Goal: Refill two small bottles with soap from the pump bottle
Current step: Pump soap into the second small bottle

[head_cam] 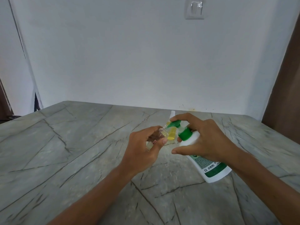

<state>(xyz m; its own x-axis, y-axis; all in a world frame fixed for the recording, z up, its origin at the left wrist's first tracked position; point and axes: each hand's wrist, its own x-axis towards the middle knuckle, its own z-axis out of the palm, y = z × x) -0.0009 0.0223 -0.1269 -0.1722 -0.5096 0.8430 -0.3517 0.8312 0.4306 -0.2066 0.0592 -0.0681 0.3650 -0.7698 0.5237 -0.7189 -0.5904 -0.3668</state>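
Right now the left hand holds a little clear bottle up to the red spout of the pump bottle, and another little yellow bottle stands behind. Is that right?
Almost. The spout is green, not red, as the head view shows. The rest holds: the left hand holds a little clear bottle up to the spout of the pump bottle, and a little yellow bottle stands behind.

both hands (142,148) (204,138) forward, fingers (178,116) curled, seemingly in grips
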